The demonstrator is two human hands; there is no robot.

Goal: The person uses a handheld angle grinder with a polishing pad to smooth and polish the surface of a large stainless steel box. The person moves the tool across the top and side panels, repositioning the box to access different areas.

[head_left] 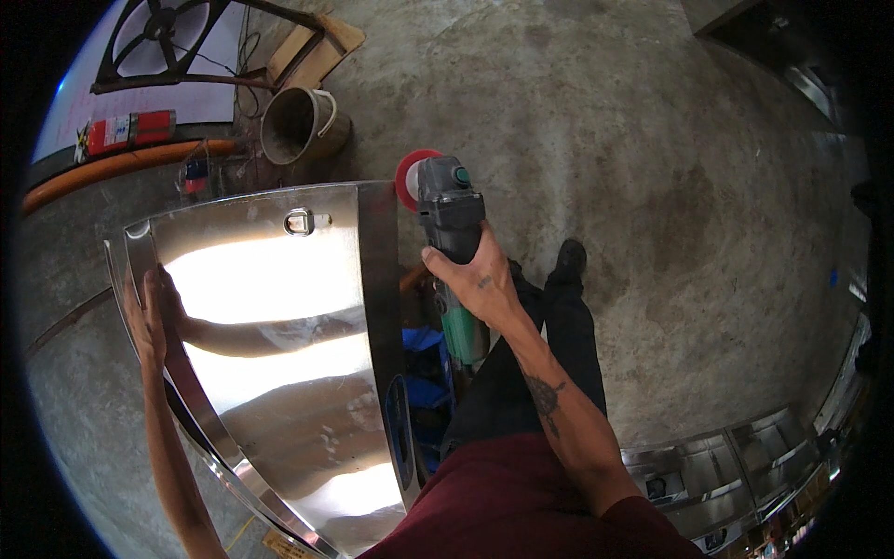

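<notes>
My right hand (pixel 480 279) is wrapped round the body of a black and green angle grinder (pixel 453 207). The grinder's red-rimmed disc (pixel 406 177) sits at its far end, just beyond the far right corner of a shiny sheet-metal panel (pixel 307 410); whether disc and metal touch, I cannot tell. A small recessed latch plate (pixel 299 222) is set near the panel's far edge. Along the panel's left side lies my left hand (pixel 147 321), its fingers stretched out against the metal edge. The polished face mirrors the hand and arm.
Beyond the panel stands a bucket (pixel 307 130), with a wooden piece (pixel 303 56) and a black-framed fan (pixel 158 33) behind it. A red fire extinguisher (pixel 126 132) lies near an orange pipe (pixel 130 168). More metal panels (pixel 698 475) lie at lower right on the concrete floor (pixel 689 242).
</notes>
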